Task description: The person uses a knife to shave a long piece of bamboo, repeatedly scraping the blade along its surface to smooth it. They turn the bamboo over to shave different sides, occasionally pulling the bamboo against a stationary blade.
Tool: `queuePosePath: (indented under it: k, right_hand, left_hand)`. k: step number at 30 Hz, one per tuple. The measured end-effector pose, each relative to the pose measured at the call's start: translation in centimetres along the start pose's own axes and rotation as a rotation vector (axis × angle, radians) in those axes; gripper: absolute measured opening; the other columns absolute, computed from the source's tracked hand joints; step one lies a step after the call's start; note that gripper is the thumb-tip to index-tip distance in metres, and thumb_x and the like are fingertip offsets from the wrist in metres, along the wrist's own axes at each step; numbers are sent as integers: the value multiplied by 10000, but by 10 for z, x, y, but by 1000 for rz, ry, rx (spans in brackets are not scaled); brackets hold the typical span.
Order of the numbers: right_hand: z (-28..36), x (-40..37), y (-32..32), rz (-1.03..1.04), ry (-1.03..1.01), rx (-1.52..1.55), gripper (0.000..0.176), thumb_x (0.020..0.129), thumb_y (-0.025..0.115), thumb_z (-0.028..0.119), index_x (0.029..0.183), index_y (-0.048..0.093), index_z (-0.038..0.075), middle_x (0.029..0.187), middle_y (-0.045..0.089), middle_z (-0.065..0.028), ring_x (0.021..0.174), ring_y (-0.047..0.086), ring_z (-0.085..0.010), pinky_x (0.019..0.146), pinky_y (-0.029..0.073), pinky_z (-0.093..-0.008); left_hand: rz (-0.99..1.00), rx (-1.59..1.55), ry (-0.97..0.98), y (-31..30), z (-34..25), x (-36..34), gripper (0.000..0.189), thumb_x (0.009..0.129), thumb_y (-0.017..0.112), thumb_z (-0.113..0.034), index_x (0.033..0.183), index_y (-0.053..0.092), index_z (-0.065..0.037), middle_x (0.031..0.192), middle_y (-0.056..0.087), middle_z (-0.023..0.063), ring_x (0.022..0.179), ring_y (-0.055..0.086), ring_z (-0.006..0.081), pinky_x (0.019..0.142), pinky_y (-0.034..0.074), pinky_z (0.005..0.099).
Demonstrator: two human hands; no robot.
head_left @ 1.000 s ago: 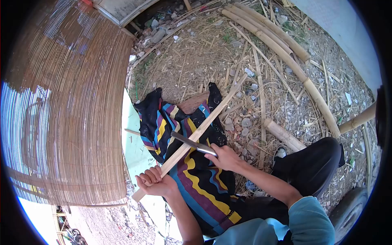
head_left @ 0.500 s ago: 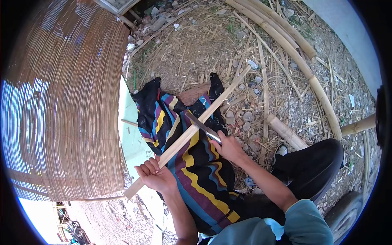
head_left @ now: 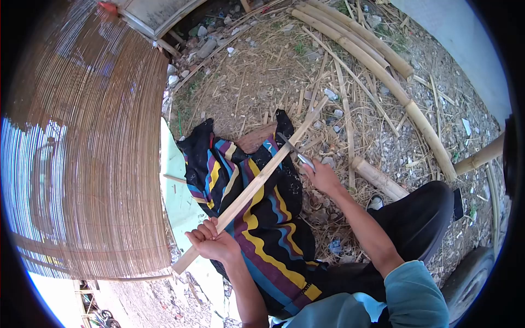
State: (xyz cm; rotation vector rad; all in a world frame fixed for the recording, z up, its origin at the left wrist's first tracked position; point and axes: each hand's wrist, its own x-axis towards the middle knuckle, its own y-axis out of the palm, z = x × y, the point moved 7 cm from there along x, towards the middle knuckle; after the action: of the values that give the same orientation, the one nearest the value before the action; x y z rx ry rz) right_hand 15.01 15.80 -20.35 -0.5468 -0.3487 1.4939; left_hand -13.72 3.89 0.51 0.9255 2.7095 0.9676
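Observation:
My left hand (head_left: pixel 210 243) grips the near end of a long pale bamboo slat (head_left: pixel 257 180) that runs diagonally up and to the right over a striped black, yellow, blue and purple cloth (head_left: pixel 257 218) on my lap. My right hand (head_left: pixel 324 176) holds a knife (head_left: pixel 292 150) by its handle, the blade resting against the slat's upper part, near a brown wooden block (head_left: pixel 258 138) under the cloth's far edge.
A big woven bamboo mat (head_left: pixel 82 153) fills the left side. Thick bamboo poles (head_left: pixel 383 71) lie across straw-littered ground at the upper right, a short cut piece (head_left: pixel 380 179) beside my knee. A pale green sheet (head_left: pixel 178 186) lies under the cloth.
My right hand has slid the knife up along the slat, away from me, from the middle to near the far end. The left hand keeps its grip.

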Motion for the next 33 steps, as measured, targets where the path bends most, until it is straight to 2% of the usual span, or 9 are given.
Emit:
queuePosePath:
  k: [5, 9, 11, 14, 16, 21, 25, 30, 33]
  right_hand:
    - [89, -54, 8, 279, -330, -21, 393, 880, 502, 469, 989, 509, 92, 621, 581, -218, 651, 605, -420, 605, 491, -504]
    - [76, -39, 20, 189, -382, -74, 397, 863, 529, 471, 983, 527, 93, 623, 589, -209, 649, 612, -411, 609, 496, -490]
    - [17, 1, 21, 15, -55, 20, 433, 863, 521, 481, 986, 558, 67, 650, 603, -216, 667, 620, -404, 623, 499, -484]
    - [-29, 42, 23, 106, 109, 28, 467, 874, 496, 487, 991, 576, 42, 675, 614, -220, 678, 623, -404, 630, 502, -477]
    - [-14, 37, 6, -60, -62, -146, 476, 876, 480, 500, 969, 560, 40, 676, 619, -204, 669, 621, -405, 615, 503, -477]
    - [53, -15, 11, 155, -361, -134, 442, 857, 512, 513, 905, 516, 73, 648, 616, -162, 619, 615, -387, 581, 500, -486]
    - [69, -19, 20, 65, -691, -96, 447, 817, 559, 531, 881, 489, 94, 624, 604, -134, 580, 615, -368, 516, 503, -446]
    - [-81, 85, 20, -101, 135, -199, 504, 888, 453, 509, 1033, 535, 34, 733, 631, -213, 635, 622, -399, 611, 514, -491]
    - [-73, 115, -1, -100, 28, -224, 494, 905, 436, 484, 1025, 529, 14, 697, 623, -199, 628, 619, -400, 615, 514, -487]
  left_hand:
    - [-36, -41, 6, 5, -2, -5, 449, 1012, 235, -276, 580, 173, -172, 490, 140, -17, 471, 159, 104, 580, 359, 280]
    - [-35, -26, -8, 4, -1, -3, 466, 1009, 239, -287, 561, 174, -175, 496, 116, -30, 468, 132, 95, 581, 386, 276]
    - [-2, -16, 7, 2, -2, -2, 463, 1010, 238, -275, 563, 173, -175, 498, 112, -28, 466, 128, 98, 575, 377, 276]
    - [2, 1, -20, -3, -2, 13, 454, 1010, 221, -241, 564, 176, -169, 493, 123, -21, 463, 146, 101, 574, 358, 273]
    - [-49, -10, -34, -2, 1, 9, 469, 1016, 208, -264, 559, 172, -163, 505, 116, -23, 479, 132, 100, 578, 357, 265]
    - [-49, 7, 2, 7, -3, -3, 482, 1016, 231, -285, 553, 172, -167, 516, 105, -28, 481, 131, 102, 553, 315, 257]
    - [-24, 15, 34, 1, -6, 3, 434, 1006, 247, -211, 578, 185, -169, 509, 127, -30, 472, 172, 97, 571, 323, 257]
    - [-63, -12, 20, 3, -4, 6, 475, 1010, 268, -259, 555, 163, -167, 519, 97, -24, 476, 143, 96, 526, 307, 239]
    - [-168, 59, 93, -1, -7, 8, 468, 1008, 273, -246, 563, 154, -162, 524, 90, -24, 478, 140, 96, 511, 299, 233]
